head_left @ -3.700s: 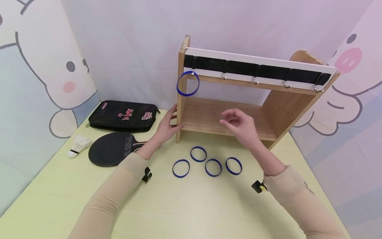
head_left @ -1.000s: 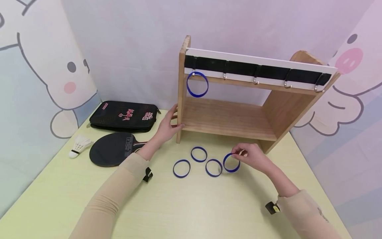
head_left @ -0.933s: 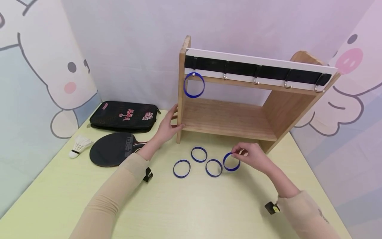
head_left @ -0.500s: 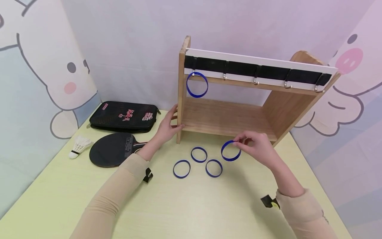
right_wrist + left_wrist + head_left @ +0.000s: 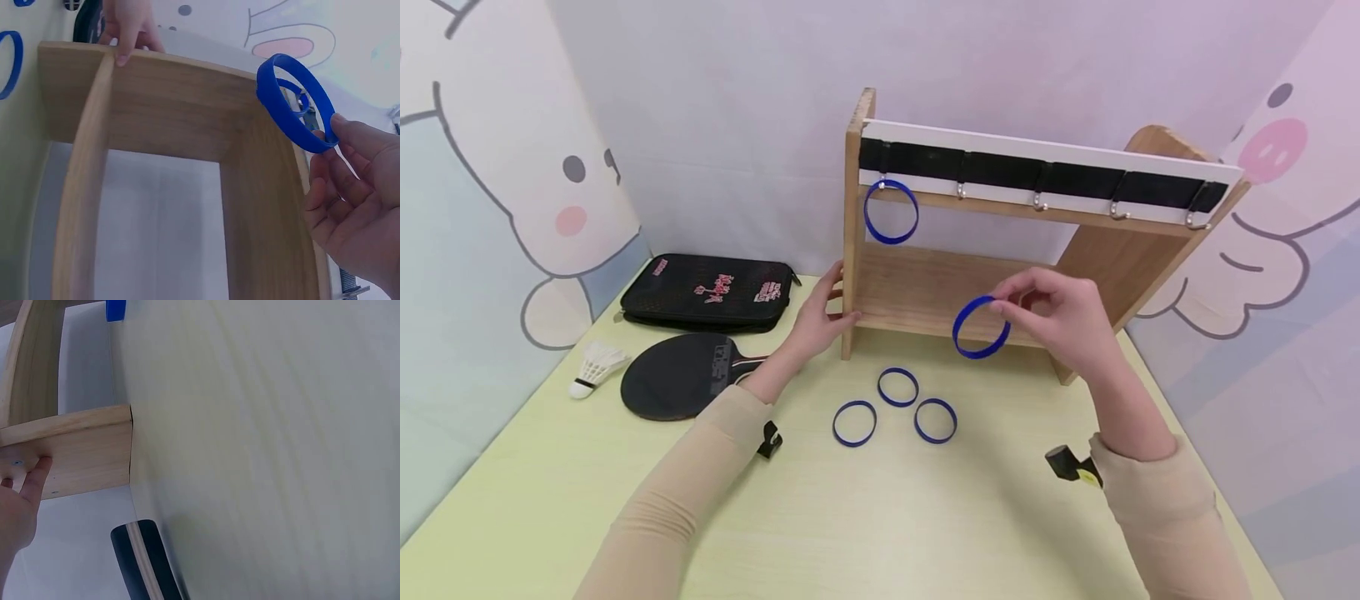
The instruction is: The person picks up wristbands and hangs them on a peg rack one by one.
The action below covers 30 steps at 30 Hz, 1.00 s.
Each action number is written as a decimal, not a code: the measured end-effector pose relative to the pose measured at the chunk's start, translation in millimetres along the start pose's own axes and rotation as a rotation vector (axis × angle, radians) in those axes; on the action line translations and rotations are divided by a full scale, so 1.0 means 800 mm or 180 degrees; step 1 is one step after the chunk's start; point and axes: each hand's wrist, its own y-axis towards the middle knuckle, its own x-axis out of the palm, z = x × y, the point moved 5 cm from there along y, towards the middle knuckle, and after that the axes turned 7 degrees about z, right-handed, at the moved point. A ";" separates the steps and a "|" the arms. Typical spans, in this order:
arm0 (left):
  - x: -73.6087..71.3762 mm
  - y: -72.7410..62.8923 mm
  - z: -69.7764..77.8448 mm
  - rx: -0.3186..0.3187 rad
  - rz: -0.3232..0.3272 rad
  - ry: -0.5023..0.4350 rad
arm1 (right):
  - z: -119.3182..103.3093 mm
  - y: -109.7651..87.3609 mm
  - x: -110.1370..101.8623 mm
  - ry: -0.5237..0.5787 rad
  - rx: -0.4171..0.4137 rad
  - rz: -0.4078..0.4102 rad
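Observation:
My right hand [image 5: 1063, 321] pinches a blue wristband [image 5: 978, 355] between thumb and fingertips, in front of the wooden shelf [image 5: 917, 287] and above the table. The right wrist view shows that wristband [image 5: 282, 117] close up, gripped at its lower end. My left hand [image 5: 815, 325] rests with extended fingers against the outer face of the shelf's left side panel [image 5: 94, 459], thumb at its front edge. Another blue wristband [image 5: 891, 241] hangs from the leftmost metal hook. Three more, a left wristband [image 5: 853, 444], a back wristband [image 5: 898, 404] and a right wristband [image 5: 936, 441], lie on the table.
Several metal hooks line the white-and-black strip [image 5: 1082, 182] across the shelf's top; the second hook [image 5: 961, 191] carries nothing. At left are a black zip case [image 5: 707, 292], a table tennis bat [image 5: 673, 379] and a shuttlecock [image 5: 597, 367]. Printed curtains stand behind.
My right hand took hold of the rightmost wristband on the table and has raised it toward the shelf. The hanging wristband swings slightly. My left hand has stayed at the side panel.

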 end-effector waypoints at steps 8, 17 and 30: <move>-0.001 -0.001 0.001 0.0045 -0.0008 -0.0078 | -0.030 0.039 -0.013 0.0165 0.0058 0.0349; 0.000 0.000 -0.001 0.0040 0.0005 0.0002 | -0.054 0.083 -0.019 0.0159 0.0016 0.0741; 0.001 -0.001 -0.002 0.0105 0.0015 -0.0002 | -0.047 0.110 -0.002 -0.0655 -0.0168 0.0881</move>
